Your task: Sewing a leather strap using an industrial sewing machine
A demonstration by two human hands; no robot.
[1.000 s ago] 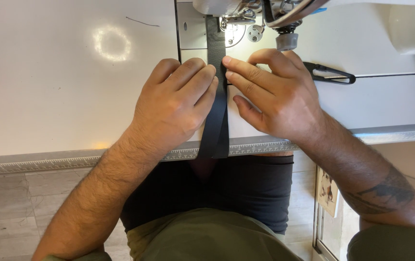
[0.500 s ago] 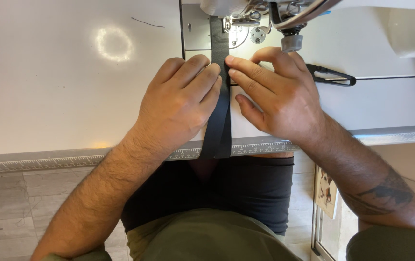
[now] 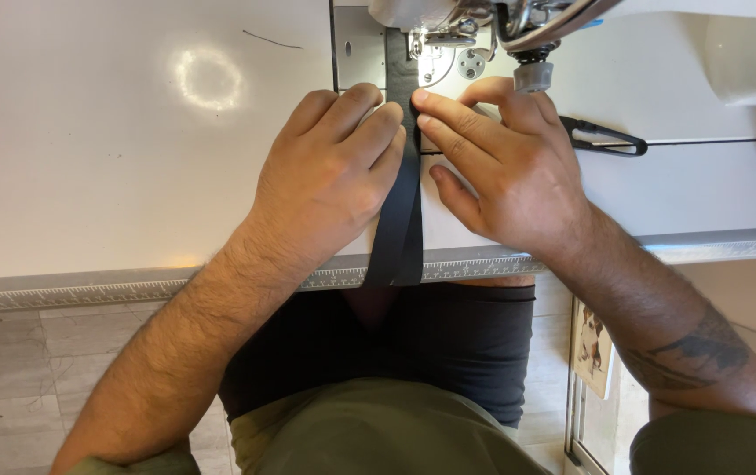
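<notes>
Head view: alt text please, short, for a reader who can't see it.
Two bare hands, left hand and right hand, press flat on either side of a black fabric strap running under a sewing machine's presser foot on a white table. Small black thread snips lie to the right.

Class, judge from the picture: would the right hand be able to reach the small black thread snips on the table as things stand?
Probably yes. The thread snips lie on the bare white table just beside the right hand, with nothing between them; the hand now rests on the black strap.
</notes>
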